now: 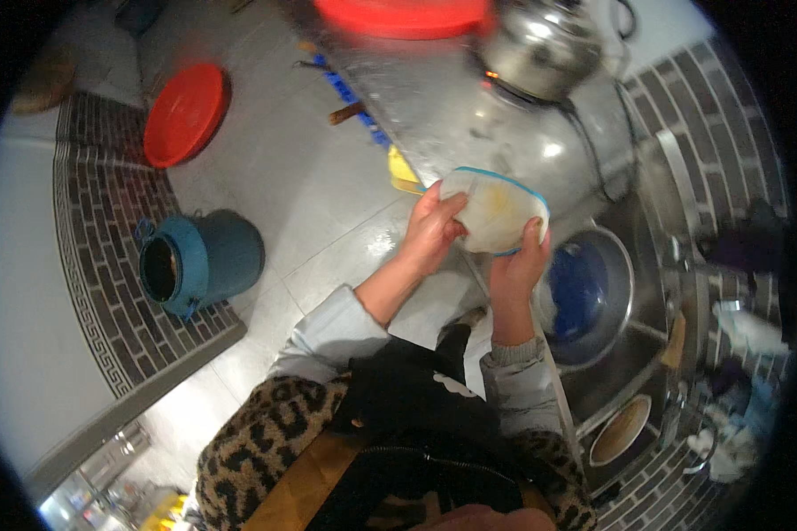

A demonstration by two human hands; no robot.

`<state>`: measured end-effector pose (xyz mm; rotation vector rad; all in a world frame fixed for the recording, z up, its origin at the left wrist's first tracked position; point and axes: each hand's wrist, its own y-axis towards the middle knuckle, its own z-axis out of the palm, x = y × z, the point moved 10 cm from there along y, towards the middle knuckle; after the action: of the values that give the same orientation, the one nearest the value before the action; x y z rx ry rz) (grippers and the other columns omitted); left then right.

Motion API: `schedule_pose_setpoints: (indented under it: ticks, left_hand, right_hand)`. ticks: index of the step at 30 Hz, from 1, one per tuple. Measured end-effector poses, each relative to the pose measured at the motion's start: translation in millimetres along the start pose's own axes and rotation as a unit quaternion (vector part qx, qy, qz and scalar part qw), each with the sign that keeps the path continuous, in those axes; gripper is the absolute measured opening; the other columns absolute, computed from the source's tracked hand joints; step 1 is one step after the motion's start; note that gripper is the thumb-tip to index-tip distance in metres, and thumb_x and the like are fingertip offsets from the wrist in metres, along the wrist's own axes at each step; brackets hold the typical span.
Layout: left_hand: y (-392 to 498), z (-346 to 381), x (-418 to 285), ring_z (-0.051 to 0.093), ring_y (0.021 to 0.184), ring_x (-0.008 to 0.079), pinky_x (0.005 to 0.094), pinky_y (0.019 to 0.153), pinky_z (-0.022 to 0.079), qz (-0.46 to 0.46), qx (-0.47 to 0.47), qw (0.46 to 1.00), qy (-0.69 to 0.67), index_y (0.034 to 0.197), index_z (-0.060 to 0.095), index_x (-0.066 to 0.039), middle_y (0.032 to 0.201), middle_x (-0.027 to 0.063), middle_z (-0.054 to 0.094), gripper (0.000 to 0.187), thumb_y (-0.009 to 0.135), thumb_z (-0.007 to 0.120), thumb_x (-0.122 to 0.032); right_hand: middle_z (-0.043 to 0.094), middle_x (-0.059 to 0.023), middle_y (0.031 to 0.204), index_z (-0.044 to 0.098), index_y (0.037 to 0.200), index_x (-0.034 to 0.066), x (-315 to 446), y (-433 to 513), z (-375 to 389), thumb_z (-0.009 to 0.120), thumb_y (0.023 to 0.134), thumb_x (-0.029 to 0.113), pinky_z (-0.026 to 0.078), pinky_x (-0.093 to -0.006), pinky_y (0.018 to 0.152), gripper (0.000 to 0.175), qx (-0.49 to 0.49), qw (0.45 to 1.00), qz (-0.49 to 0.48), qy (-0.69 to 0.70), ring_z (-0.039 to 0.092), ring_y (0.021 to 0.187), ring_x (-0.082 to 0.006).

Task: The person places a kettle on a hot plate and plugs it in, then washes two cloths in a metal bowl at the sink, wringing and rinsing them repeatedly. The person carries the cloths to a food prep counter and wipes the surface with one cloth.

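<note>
An off-white cloth pad (491, 212) with blue edging and a yellowish stain is spread between my two hands, over the front edge of a steel counter (438, 119). At its left end, my left hand (432, 229) grips it with the fingers lying over its face. The right end is pinched by my right hand (523, 262), thumb on top. What lies under the pad is hidden.
On the counter stands a metal kettle (548, 53) with a lit orange light and a cord. A metal basin (621, 312) with something blue inside sits in the sink area at right, near a bowl (621, 431). A blue rack (345, 93) runs along the counter edge. A blue-green can (226, 249) stands at left.
</note>
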<state>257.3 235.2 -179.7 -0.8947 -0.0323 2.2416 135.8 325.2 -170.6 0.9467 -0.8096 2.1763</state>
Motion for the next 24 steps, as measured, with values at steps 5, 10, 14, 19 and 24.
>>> schedule_pose_setpoints:
  ticks: [5, 10, 14, 19, 24]
  left_hand:
    - [26.9, 85.2, 142.0, 0.051, 0.078, 0.0094, 0.0275, 0.063, 0.044, -0.108, -0.044, 0.993, 0.034, 0.101, 0.049, -0.008, 0.086, 0.0001, 0.054, 0.015, 0.09, 0.048, -0.018]
    - [6.2, 148.7, 302.8, 0.053, 0.079, 0.0175, 0.0332, 0.072, 0.044, -0.149, 0.027, 0.977, 0.147, 0.092, 0.056, -0.008, 0.087, 0.0049, 0.055, 0.033, 0.092, 0.046, -0.04]
    - [-17.5, 158.3, 414.3, 0.056, 0.079, 0.018, 0.0343, 0.071, 0.045, -0.298, -0.035, 0.943, 0.143, 0.095, 0.06, -0.009, 0.088, 0.0046, 0.061, 0.026, 0.09, 0.05, -0.033]
    - [-2.5, 151.0, 455.4, 0.057, 0.067, 0.0177, 0.0354, 0.059, 0.047, -0.321, -0.044, 0.93, 0.171, 0.086, 0.059, -0.011, 0.073, 0.0027, 0.058, 0.021, 0.089, 0.046, -0.027]
    - [10.0, 148.9, 440.6, 0.057, 0.069, 0.0211, 0.0407, 0.064, 0.047, -0.165, 0.02, 0.863, 0.477, 0.092, 0.061, -0.01, 0.081, 0.0056, 0.06, 0.023, 0.09, 0.045, -0.027]
  right_hand:
    - [0.056, -0.0114, 0.099, 0.055, 0.107, 0.004, 138.0, -20.8, -110.1, 0.051, 0.087, 0.01, 0.045, -0.0346, 0.08, 0.021, -0.079, 0.844, -0.315, -0.428, 0.055, 0.091, -0.0243]
    - [0.057, -0.0217, 0.084, 0.055, 0.098, 0.0022, 151.6, 8.6, -223.5, 0.052, 0.087, 0.022, 0.045, -0.0435, 0.07, 0.023, -0.004, 0.703, -0.184, -0.686, 0.056, 0.079, -0.0395]
    - [0.055, -0.0253, 0.073, 0.055, 0.09, 0.0019, 194.6, 35.0, -286.1, 0.048, 0.088, 0.023, 0.043, -0.0471, 0.061, 0.022, -0.103, 0.756, -0.172, -0.624, 0.055, 0.071, -0.044]
    - [0.06, -0.0229, 0.078, 0.056, 0.083, 0.0053, 168.5, 26.1, -323.7, 0.049, 0.088, 0.036, 0.044, -0.0463, 0.065, 0.032, -0.052, 0.786, -0.117, -0.605, 0.057, 0.074, -0.0432]
    - [0.058, -0.0242, 0.074, 0.054, 0.08, 0.0024, 162.1, 50.9, -368.4, 0.046, 0.091, 0.027, 0.043, -0.0473, 0.063, 0.028, -0.123, 0.832, -0.097, -0.532, 0.056, 0.07, -0.0425]
